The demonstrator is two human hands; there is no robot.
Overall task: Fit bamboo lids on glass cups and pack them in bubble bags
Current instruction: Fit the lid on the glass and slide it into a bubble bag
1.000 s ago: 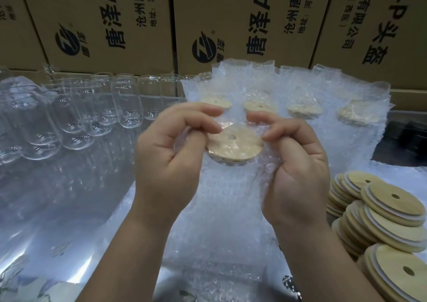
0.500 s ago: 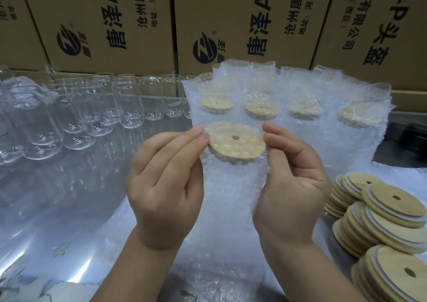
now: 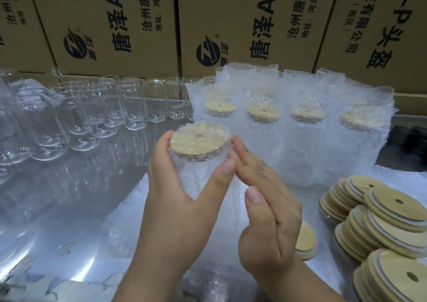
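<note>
Item in hand: one lidded glass cup in a bubble bag (image 3: 203, 163), being held upright at centre, above the reflective work surface (image 3: 69, 220). Its bamboo lid (image 3: 200, 141) is showing pale through the wrap, straw hole uppermost.

Left hand (image 3: 184, 200): wrapping around the bagged cup from the near-left side, fingers behind and thumb in front, gripping the body just under the lid so the cup is staying level.

Right hand (image 3: 265, 209): lying flat against the right flank of the bag, fingers straight and pressed together, holding nothing; probably smoothing the wrap against the glass, though the contact itself is hard to make out through the film.

Finished stock: four bagged cups (image 3: 263, 113) standing in a row behind, against the cardboard cartons (image 3: 242, 24), keeping done work clear of the hands.

Stock awaiting: bare glass cups (image 3: 134, 103) standing in rows at the left; loose bamboo lids (image 3: 388, 223) lying stacked at the right, within reach of the right hand.

Judgement: this piece is looking ready to join the row.
</note>
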